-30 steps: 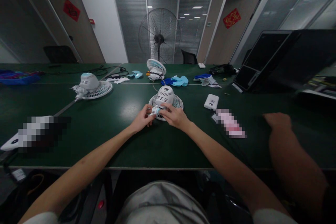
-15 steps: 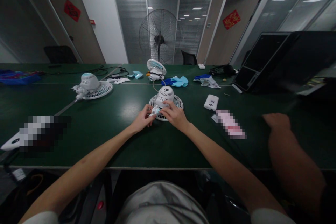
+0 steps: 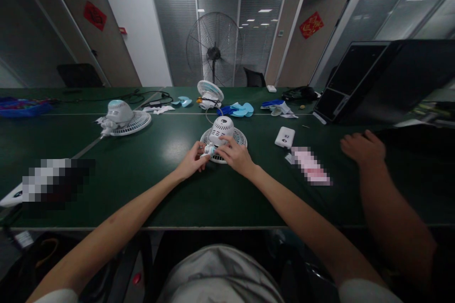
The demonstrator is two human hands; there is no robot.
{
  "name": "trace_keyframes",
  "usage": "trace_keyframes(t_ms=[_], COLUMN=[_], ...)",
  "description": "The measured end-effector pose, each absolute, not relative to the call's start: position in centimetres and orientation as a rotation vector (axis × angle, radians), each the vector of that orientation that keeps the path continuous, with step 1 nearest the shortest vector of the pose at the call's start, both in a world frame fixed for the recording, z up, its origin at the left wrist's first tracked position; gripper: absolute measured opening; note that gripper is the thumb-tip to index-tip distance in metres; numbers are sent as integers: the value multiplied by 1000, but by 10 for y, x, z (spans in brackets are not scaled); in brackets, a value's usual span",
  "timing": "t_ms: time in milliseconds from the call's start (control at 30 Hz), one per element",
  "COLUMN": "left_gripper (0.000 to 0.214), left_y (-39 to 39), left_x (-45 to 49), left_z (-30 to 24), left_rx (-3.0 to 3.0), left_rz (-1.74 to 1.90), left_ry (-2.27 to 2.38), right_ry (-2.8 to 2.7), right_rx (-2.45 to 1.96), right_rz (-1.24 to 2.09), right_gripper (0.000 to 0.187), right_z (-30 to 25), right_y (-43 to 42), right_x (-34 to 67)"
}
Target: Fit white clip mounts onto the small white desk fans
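1. A long dark green table (image 3: 142, 189) runs across an office walled with glass partitions and blinds. A tall standing fan (image 3: 214, 49) rises beyond its far edge
2. At the far left of the table a second small fan (image 3: 122, 117) lies grille-down, well apart from the person's hands
3. The left hand (image 3: 190, 163) reaches in from the near left. Its fingers are drawn together in a pinch on a short white and blue stub (image 3: 209, 150) that sticks out of the fan at the near-left side
4. The small white fan (image 3: 223, 135) lies at the middle of the table, straight ahead of the person. Its round grille is flat on the surface and its motor housing points up. The stub points back toward the near left, so the fan sits just beyond both hands and between them, about as close to one as to the other
5. The right hand (image 3: 236, 156) comes in from the near right, half curled. Its fingertips touch the near side of the housing and its thumb is close to the stub. Whether it clasps the fan or only steadies it cannot be told
6. Further right a small white box (image 3: 285, 137) lies near the fan, and a co-worker's hand (image 3: 362, 147) rests loosely curled on the table, well apart from it
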State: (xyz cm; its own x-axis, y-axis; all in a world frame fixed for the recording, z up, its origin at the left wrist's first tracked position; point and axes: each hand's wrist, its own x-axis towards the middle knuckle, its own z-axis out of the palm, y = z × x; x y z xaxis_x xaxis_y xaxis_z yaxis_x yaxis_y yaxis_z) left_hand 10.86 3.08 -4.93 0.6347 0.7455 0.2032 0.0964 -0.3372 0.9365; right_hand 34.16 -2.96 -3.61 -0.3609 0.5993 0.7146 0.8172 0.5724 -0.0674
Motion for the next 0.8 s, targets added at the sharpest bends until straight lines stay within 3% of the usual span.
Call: trace_keyframes(t_ms=[233, 433, 800], left_gripper=[50, 25, 28], left_y=[25, 37, 136], left_x=[115, 116, 61], left_z=[-38, -27, -20], left_rx=[2138, 2431, 2332], left_rz=[954, 985, 1085], left_ry=[791, 820, 1368], right_ry=[-2060, -2122, -2135], right_rx=[-1093, -1041, -1118], right_rz=[-310, -300, -282], right_gripper=[25, 23, 21], right_z=[-35, -36, -36], right_y=[-35, -40, -38], right_x=[336, 334, 340])
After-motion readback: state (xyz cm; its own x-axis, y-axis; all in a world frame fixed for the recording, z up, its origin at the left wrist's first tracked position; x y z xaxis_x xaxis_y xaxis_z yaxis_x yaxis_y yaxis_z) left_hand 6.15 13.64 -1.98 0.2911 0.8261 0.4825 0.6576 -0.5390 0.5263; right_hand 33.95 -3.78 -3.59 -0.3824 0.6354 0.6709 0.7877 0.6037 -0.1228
